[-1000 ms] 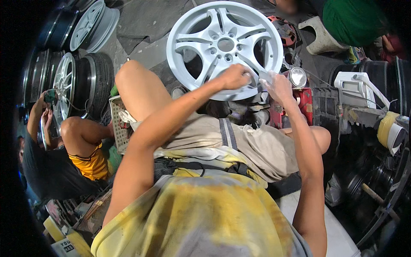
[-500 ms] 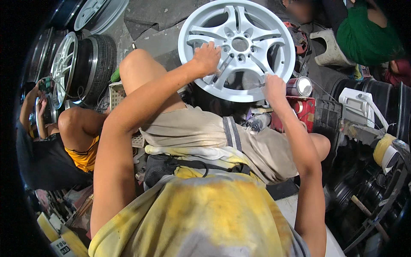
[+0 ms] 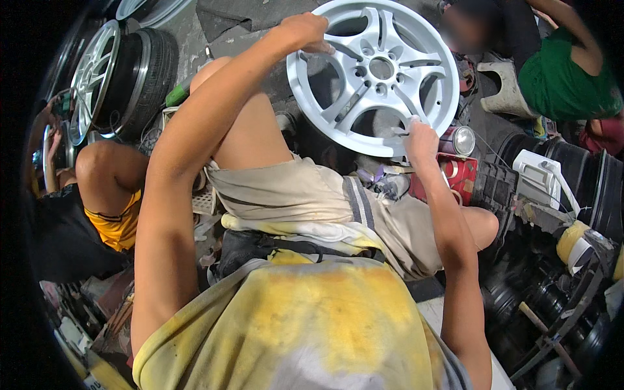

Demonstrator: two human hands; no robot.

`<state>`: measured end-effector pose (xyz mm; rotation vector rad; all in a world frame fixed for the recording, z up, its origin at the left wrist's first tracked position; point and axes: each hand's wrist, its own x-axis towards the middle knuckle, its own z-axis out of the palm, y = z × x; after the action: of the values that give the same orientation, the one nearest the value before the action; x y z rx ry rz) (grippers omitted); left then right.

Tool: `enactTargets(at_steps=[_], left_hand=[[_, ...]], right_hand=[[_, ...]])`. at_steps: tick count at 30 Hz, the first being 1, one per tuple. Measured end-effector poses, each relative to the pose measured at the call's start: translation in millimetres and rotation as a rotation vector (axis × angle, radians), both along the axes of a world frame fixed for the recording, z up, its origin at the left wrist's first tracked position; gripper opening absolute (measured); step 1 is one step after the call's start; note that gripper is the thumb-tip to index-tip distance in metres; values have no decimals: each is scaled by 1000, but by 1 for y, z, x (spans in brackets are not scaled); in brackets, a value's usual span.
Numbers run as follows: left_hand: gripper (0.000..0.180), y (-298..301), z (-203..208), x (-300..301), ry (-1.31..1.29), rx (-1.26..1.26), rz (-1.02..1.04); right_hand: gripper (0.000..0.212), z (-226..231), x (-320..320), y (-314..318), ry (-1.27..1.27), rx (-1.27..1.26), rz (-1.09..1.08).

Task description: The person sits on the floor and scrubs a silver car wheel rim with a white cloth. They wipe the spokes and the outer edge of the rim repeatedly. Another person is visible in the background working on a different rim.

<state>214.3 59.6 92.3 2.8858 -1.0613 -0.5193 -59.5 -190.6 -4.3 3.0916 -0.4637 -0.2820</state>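
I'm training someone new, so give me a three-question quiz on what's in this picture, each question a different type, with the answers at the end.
1. True or false: the split-spoke alloy wheel at the person's hands is black.
2. Which of the person's hands is nearer the round metal can? A) left B) right
3. Fill in the blank: the left hand is at the wheel's ____-left edge, as seen in the picture.

Key:
1. False; it is white.
2. B; the right hand is just beside it.
3. Upper.
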Motion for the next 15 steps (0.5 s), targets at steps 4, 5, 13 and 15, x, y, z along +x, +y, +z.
enactTargets(at_steps=[4, 5, 13, 15], left_hand=[[68, 28, -18, 13, -24, 7, 61], [70, 26, -21, 15, -1, 1, 57], [75, 11, -8, 22, 64, -125, -9], [75, 16, 4, 27, 53, -109, 76]], right_hand=[[33, 31, -4, -11, -11, 160, -31], [34, 29, 0, -9, -85, 156, 26], [42, 19, -14, -5, -74, 196, -125], [44, 9, -14, -14, -112, 174, -32]])
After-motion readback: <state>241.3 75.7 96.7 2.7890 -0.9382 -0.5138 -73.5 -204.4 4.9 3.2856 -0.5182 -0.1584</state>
